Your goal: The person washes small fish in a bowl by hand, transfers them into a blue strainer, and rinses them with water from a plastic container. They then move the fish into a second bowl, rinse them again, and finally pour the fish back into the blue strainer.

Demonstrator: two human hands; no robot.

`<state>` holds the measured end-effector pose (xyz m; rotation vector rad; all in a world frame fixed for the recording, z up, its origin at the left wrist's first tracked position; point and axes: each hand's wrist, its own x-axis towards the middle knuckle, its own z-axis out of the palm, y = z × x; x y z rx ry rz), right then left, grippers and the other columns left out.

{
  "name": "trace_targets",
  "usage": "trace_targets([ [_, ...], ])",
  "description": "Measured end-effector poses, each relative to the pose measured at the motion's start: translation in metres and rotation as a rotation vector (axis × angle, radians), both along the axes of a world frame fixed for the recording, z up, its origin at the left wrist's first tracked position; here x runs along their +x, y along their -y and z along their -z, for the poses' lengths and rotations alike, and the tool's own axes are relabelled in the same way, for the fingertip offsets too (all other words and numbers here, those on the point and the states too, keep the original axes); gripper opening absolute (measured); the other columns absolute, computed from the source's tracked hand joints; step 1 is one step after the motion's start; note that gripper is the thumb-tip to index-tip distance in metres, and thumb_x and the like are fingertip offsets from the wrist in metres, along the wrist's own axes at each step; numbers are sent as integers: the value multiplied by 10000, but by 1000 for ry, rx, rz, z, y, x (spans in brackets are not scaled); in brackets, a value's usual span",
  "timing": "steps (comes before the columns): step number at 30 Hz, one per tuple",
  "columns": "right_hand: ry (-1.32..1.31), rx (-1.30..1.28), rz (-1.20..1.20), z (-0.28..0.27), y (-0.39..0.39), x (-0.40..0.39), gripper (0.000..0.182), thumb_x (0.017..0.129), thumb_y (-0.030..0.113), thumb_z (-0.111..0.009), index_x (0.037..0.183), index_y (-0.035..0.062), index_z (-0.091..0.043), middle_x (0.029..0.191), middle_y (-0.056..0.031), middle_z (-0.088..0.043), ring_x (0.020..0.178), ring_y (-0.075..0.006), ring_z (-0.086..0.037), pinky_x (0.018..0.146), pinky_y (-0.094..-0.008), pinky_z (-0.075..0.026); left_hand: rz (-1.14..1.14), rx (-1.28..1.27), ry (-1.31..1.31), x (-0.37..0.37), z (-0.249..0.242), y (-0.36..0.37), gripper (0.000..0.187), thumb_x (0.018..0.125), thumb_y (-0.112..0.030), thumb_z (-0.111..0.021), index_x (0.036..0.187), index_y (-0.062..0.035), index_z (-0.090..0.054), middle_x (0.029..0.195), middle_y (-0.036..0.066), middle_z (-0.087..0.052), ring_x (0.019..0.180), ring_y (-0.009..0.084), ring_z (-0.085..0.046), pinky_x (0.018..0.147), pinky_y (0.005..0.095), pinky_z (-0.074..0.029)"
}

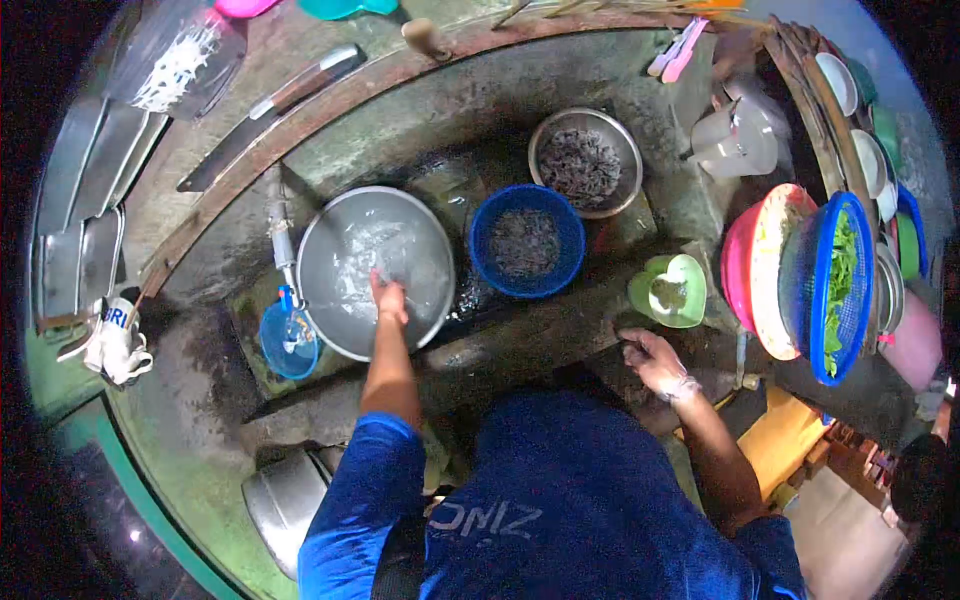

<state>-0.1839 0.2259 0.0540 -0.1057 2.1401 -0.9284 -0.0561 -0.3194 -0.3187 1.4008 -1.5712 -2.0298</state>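
My left hand point(390, 298) dips into a wide grey metal basin point(312, 322) of rippling water, its visible fingers apart and their tips partly hidden by the water. Beside the basin stands a blue colander point(484, 268) with small dark greyish pieces in it. Behind that is a steel bowl point(632, 160) heaped with similar pieces point(580, 165); I cannot make out what they are. My right hand point(652, 362) is by the front ledge, loosely bent with fingers apart and nothing visible in it. Just beyond it sits a light green bowl point(692, 305) with some dark contents.
A tap point(286, 272) and a small blue strainer point(290, 342) are left of the basin. At right, a pink basin point(738, 260) and a blue basket of green leaves point(842, 285) stand close together. A long knife point(270, 118) lies on the back ledge. A metal pot point(285, 505) sits lower left.
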Motion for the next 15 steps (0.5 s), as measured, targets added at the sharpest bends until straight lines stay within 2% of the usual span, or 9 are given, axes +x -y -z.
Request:
trace_targets([
  [1, 0, 19, -9, -12, 11, -4, 324, 874, 158, -602, 1174, 36, -597, 1132, -190, -636, 1075, -335, -598, 957, -388, -443, -69, 115, 9, -16, -65, -22, 867, 745, 9, -548, 1473, -276, -174, 1199, 151, -513, 825, 264, -570, 568, 406, -525],
  [2, -2, 23, -4, -16, 15, -6, 324, 874, 158, -602, 1174, 36, -597, 1132, -190, -636, 1075, -335, -598, 957, -388, -443, -144, 225, 20, -40, -161, -53, 857, 747, 24, -536, 1470, -274, -186, 1172, 140, -519, 830, 261, -570, 557, 411, -521],
  [3, -23, 15, -26, -18, 19, -8, 320, 878, 163, -595, 1172, 35, -599, 1135, -192, -635, 1076, -341, -596, 957, -388, -442, -173, 269, -56, -44, -174, -55, 829, 758, 52, -530, 1453, -273, -216, 1084, 94, -512, 864, 242, -562, 601, 401, -526],
  [6, -63, -22, -61, -1, 15, -3, 316, 887, 168, -584, 1176, 40, -600, 1136, -204, -630, 1086, -359, -587, 957, -394, -442, -247, 266, -199, -63, -228, -69, 803, 778, 51, -539, 1442, -279, -231, 1035, 68, -506, 854, 215, -560, 632, 391, -526],
  [8, -43, 5, -43, -1, 19, -2, 314, 893, 177, -582, 1177, 43, -600, 1142, -208, -626, 1097, -363, -581, 965, -398, -438, -201, 262, -334, -77, -261, -79, 823, 773, 72, -559, 1446, -262, -222, 1045, 49, -482, 869, 191, -558, 653, 361, -524],
  [10, -33, 2, -48, -7, 26, -1, 312, 896, 177, -581, 1177, 44, -600, 1145, -208, -626, 1099, -364, -580, 971, -399, -436, -28, -43, -383, -87, -273, -83, 843, 751, 89, -599, 1451, -175, -210, 1162, 65, -459, 971, 201, -547, 770, 368, -520],
  [11, -26, -5, -53, -11, 30, -2, 309, 899, 178, -580, 1177, 45, -600, 1147, -208, -625, 1101, -365, -579, 976, -401, -433, -29, -45, -383, -92, -280, -89, 843, 751, 89, -599, 1451, -175, -210, 1162, 65, -459, 971, 201, -547, 770, 368, -520],
  [13, -17, 17, -54, -16, 39, -2, 308, 900, 176, -581, 1178, 45, -598, 1155, -204, -624, 1107, -363, -577, 978, -398, -434, 9, -188, -434, -101, -292, -104, 901, 709, 101, -652, 1451, -85, -177, 1272, 96, -418, 1083, 231, -513, 887, 365, -487],
  [15, -8, 41, -54, -15, 41, 0, 308, 901, 174, -582, 1180, 45, -597, 1163, -199, -623, 1112, -362, -576, 979, -395, -435, 59, -306, -388, -106, -301, -116, 934, 691, 91, -674, 1453, -66, -157, 1314, 115, -388, 1122, 250, -491, 933, 377, -456],
])
